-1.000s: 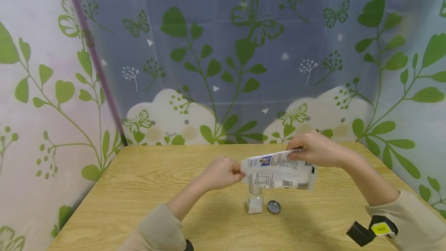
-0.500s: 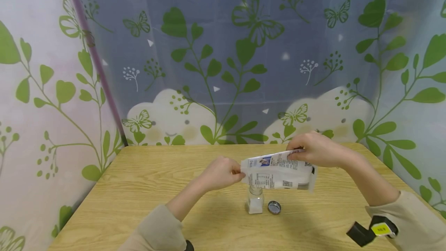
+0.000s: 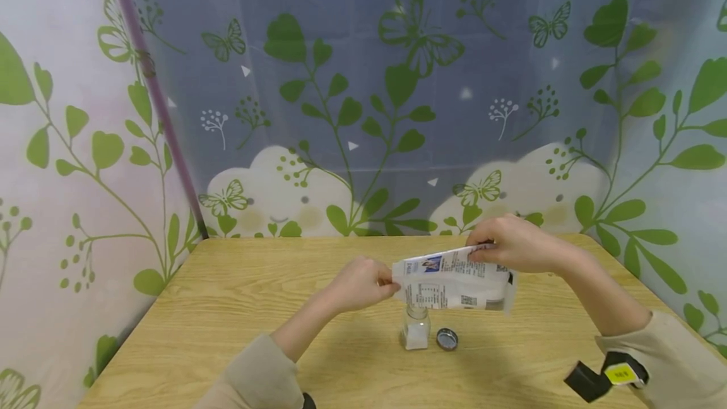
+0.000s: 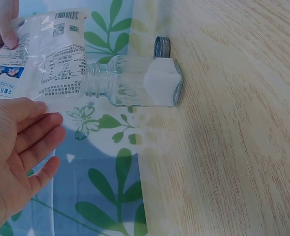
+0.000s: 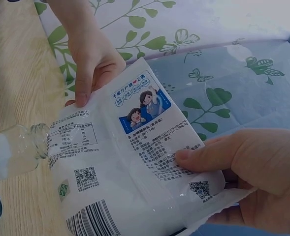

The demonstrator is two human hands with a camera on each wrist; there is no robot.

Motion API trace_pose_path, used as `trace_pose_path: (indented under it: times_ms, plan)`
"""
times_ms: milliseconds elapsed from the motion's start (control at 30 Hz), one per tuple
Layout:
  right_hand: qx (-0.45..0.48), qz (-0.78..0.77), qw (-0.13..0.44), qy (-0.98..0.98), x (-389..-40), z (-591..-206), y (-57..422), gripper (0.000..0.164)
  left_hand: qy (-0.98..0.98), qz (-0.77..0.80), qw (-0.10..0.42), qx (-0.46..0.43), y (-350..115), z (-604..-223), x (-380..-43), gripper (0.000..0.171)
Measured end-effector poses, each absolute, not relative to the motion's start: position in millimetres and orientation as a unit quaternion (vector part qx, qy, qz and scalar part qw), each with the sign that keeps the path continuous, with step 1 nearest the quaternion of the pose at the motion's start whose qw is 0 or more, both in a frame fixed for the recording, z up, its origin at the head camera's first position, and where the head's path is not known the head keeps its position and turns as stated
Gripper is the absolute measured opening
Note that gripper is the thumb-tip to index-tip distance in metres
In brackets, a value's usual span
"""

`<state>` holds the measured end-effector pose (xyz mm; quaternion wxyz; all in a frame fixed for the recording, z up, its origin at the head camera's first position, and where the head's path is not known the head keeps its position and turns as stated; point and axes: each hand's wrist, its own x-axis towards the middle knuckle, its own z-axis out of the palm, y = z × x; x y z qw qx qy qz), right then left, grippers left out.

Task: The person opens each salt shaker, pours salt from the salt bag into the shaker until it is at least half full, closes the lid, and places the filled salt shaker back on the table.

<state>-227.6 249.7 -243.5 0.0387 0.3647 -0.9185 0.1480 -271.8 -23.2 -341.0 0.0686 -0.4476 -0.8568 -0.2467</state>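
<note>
A white printed bag of salt [image 3: 454, 279] is held between my two hands, tilted over a small glass jar [image 3: 417, 327]. My left hand [image 3: 363, 283] pinches the bag's left edge between thumb and fingers. At the upper right of the bag, my right hand [image 3: 514, 245] grips it, with the thumb on the printed side in the right wrist view. White salt [image 4: 162, 83] fills the lower part of the upright jar. The bag's lower corner hides the jar's mouth from the head view. A round metal lid [image 3: 447, 338] lies just right of the jar.
The wooden table [image 3: 238, 308] runs back to a patterned cloth backdrop [image 3: 352, 112]. Patterned cloth also borders both sides. A black device [image 3: 608, 374] with a yellow label is on the right sleeve.
</note>
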Motion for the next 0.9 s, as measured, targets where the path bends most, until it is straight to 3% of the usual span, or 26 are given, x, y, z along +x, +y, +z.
trace_pose_path:
  times_ms: [567,900]
  plan:
    - [0.362,0.142,0.037,-0.921,-227.4,-243.5,249.7,0.009,-0.857,-0.253,0.059,-0.446,-22.5,-339.8,-270.8,0.012]
    - [0.361,0.144,0.038,-0.921,-226.6,-243.2,249.7,0.009,-0.857,-0.255,0.062,-0.444,-22.7,-338.8,-269.9,0.02]
